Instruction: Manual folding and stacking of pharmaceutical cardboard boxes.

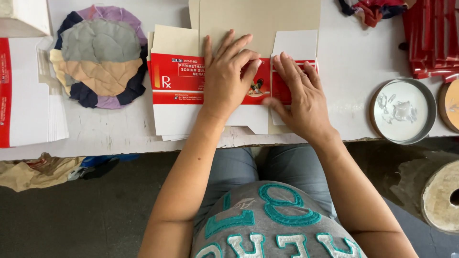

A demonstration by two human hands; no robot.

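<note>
Head view, nearest the camera: the person's grey top with teal lettering (272, 224) and grey-blue trousers (267, 165) fill the lower middle, above a dark floor.
Forearms: both reach up and away from the body to the white table (349, 62).
Left hand (230, 76): lies palm down, fingers spread and flat, pressing on a flat red-and-white carton blank (179, 79); it grips nothing.
Right hand (299, 95): also palm down with fingers extended, pressing the blank's right-hand panel (294, 48); the thumb points toward the left hand; nothing is clasped.
Carton blank, position: at the middle of the table's near edge, on top of a small stack of similar blanks, with a plain tan cardboard sheet (260, 19) beneath and beyond it.
Left of the blank: a round pad of stitched cloth patches (100, 55) in grey, tan, navy and lilac; farther left, a pile of white blanks with a red edge (28, 91).
Right of the hands: a shallow round metal tin with a clear, glossy residue (403, 111), well apart from the right hand.
Far right corner: a stack of red folded cartons (432, 36).
Floor, left: crumpled brown paper (36, 172).
</note>
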